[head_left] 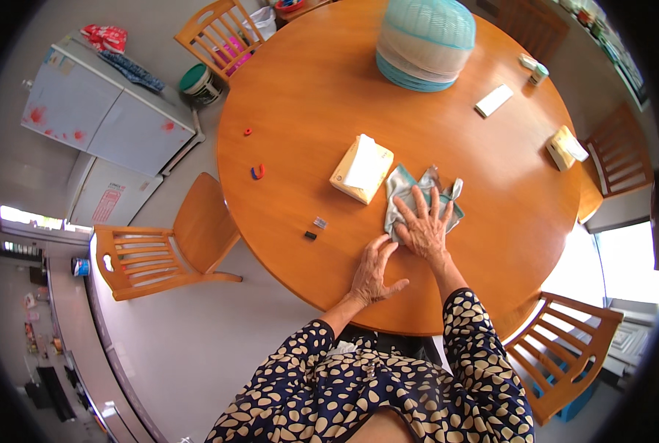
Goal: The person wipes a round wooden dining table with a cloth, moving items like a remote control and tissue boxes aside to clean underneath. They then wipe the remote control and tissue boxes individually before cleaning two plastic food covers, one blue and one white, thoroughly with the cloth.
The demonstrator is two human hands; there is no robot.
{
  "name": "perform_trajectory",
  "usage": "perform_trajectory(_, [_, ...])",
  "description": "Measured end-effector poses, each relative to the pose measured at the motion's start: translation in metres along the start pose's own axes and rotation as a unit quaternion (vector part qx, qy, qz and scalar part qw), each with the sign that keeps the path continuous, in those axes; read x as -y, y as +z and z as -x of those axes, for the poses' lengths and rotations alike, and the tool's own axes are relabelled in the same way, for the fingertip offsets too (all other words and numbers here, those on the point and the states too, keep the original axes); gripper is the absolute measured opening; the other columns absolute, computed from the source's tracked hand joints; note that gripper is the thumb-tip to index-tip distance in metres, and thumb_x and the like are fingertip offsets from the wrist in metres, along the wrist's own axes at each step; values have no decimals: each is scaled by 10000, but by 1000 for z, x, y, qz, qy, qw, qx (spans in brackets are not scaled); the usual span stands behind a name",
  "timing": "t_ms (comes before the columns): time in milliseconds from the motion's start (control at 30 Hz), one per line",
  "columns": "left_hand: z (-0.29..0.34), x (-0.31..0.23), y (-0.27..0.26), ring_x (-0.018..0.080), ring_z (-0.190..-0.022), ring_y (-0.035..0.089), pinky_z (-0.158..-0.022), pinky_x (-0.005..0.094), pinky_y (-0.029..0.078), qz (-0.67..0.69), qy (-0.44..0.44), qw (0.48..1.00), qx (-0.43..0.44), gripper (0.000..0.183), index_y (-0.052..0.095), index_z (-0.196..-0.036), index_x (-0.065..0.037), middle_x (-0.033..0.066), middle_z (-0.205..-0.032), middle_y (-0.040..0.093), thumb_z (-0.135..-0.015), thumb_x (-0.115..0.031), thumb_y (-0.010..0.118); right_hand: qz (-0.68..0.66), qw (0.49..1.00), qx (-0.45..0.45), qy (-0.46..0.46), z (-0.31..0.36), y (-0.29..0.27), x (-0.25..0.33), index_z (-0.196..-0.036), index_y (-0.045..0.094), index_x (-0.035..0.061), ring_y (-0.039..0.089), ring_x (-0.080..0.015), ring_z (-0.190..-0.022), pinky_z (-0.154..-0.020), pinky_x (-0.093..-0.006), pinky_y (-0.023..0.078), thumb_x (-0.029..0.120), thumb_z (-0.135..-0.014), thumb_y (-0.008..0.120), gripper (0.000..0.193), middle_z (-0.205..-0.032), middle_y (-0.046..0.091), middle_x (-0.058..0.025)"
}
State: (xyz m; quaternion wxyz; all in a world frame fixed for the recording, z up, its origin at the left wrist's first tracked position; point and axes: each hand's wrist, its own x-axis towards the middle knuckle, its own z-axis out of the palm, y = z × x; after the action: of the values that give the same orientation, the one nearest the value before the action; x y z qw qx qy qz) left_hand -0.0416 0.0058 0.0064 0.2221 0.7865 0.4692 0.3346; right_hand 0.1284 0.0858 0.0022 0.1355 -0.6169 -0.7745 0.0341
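My right hand [424, 227] lies flat with fingers spread on a crumpled pale grey-green cloth [401, 193] on the round wooden table [292, 96]. Close beside it, near the table's front edge, rests my left hand [374, 272], its thumb held apart and its fingertips by the cloth's near-left corner. Nothing shows in that hand. Just beyond the cloth to the left sits a yellow tissue pack [354, 184] with a white tissue sticking out. Left of my left hand are a small black block [310, 235] and a small clear-and-grey piece [320, 221].
A blue-and-white mesh food cover [425, 48] stands at the far side. A white box [494, 100], a small jar [539, 74] and another tissue pack [563, 150] are at right. A red-and-blue magnet [259, 172] lies at left. Wooden chairs [149, 255] surround the table.
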Motion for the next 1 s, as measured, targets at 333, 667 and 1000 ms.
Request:
perform_trajectory(333, [1,-7,-5,412,-1294,373,-1074,511,354,-6,-37,999,32,856,398,-1379,-63,225,-1398,360,-770,-580,705,24,999,21,44,-116,7,-44,-1426,425,378,162,-414,-1440,-1067,-740,105,485,-907,502,536,-1565,275,-57])
perform_trajectory(667, [1,1,-2,427,-1265,386,-1072,514,334,10,-16,1000,13,875,360,-1392,-16,268,-1388,359,-804,-583,674,40,998,-11,41,-60,16,-29,-1449,402,391,147,-421,-1447,-1080,-726,98,503,-909,491,559,-1579,245,-50])
perform_trajectory(1000, [-2,11,7,451,-1242,409,-1044,504,350,43,24,998,-30,836,375,-1399,1,289,-1371,372,-847,-574,625,-8,998,-52,30,117,0,44,-1402,474,399,125,-387,-1456,-1088,-718,94,537,-872,532,550,-1560,281,-47])
